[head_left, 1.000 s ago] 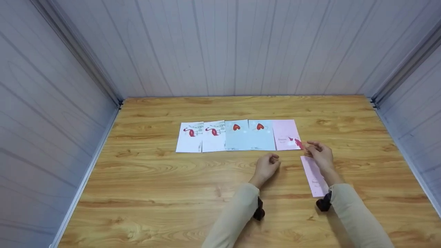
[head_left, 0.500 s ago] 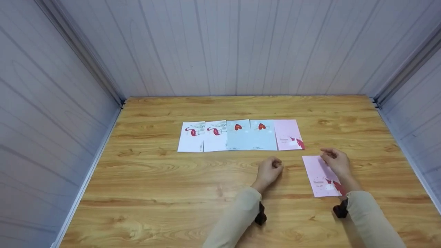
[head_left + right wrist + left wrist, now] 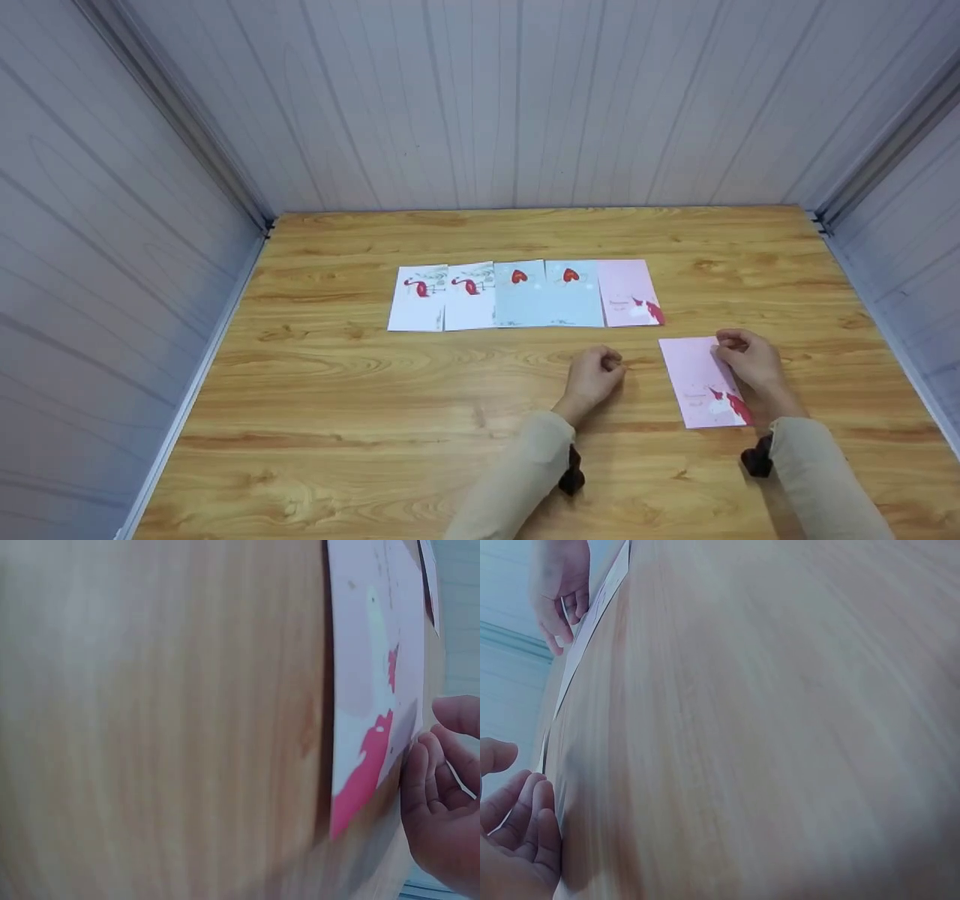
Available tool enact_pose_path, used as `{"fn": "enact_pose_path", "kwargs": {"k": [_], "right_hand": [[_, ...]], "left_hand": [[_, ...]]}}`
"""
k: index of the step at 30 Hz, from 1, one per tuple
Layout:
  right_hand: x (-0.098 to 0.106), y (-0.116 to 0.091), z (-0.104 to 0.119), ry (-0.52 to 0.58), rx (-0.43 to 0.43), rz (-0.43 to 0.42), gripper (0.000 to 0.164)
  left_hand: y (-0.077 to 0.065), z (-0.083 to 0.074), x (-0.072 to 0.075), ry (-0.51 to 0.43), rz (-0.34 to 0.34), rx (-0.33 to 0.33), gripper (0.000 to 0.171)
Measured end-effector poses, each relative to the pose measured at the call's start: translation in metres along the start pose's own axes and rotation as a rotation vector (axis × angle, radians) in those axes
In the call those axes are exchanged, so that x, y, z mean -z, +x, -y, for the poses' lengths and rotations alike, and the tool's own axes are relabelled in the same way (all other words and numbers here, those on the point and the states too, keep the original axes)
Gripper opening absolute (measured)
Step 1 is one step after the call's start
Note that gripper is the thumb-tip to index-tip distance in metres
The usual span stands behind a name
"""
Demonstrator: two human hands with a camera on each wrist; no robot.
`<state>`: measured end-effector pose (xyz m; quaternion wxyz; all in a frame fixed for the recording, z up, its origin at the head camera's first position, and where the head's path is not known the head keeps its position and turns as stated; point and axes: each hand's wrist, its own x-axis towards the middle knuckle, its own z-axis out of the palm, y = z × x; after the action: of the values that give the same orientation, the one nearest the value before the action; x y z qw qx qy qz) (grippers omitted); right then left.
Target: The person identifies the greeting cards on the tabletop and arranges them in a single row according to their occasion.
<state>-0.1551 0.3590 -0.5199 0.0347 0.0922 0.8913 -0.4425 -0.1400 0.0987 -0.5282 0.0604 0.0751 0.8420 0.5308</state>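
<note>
My right hand (image 3: 754,365) is at the far right corner of a loose pink card (image 3: 697,375) with a red-and-white unicorn. In the right wrist view its fingertips (image 3: 420,746) are right at the card's edge, with the thumb held apart from them. My left hand (image 3: 594,375) rests on the table left of this card, fingers loosely curled and holding nothing. Beyond the hands, another pink unicorn card (image 3: 628,289) lies at the right end of a row. That row also has two pale blue heart cards (image 3: 519,304) and two white flamingo cards (image 3: 417,307).
The wood-grain table (image 3: 337,420) runs up to a pale panelled back wall (image 3: 480,105). Side walls stand at left (image 3: 112,225) and right (image 3: 907,270). A small black device (image 3: 757,456) sits at the right wrist, another (image 3: 572,472) at the left.
My right hand has moved right and nearer, from the pink card in the row to the loose pink card's far right corner, uncovering its unicorn. The left hand has shifted only slightly.
</note>
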Motion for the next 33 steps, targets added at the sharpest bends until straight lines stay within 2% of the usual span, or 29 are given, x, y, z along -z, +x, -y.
{"fn": "enact_pose_path", "kwargs": {"k": [5,11,15,17,22,28,33], "right_hand": [[0.003,0.002,0.0,0.024,-0.025,0.032,0.037],[0.004,0.006,0.002,-0.099,0.013,0.068,0.038],[0.005,0.009,0.004,-0.175,0.049,0.077,0.037],[0.006,0.01,0.005,-0.196,0.056,0.089,0.037],[0.008,0.012,0.007,-0.199,0.052,0.126,0.038],[0.007,0.01,0.005,-0.166,0.054,0.132,0.035],[0.005,0.008,0.0,-0.133,0.084,0.103,0.025]], "left_hand": [[-0.003,-0.006,-0.007,0.007,0.032,0.015,0.01],[-0.005,-0.013,-0.024,0.036,0.055,-0.004,0.013],[-0.006,-0.021,-0.036,0.067,0.066,0.007,0.018],[-0.007,-0.024,-0.042,0.119,0.065,-0.003,0.022],[-0.007,-0.027,-0.053,0.33,0.042,-0.051,0.032],[-0.004,-0.03,-0.057,0.371,0.047,0.027,0.039],[0.0,-0.033,-0.059,0.543,0.08,0.043,0.051]]}}
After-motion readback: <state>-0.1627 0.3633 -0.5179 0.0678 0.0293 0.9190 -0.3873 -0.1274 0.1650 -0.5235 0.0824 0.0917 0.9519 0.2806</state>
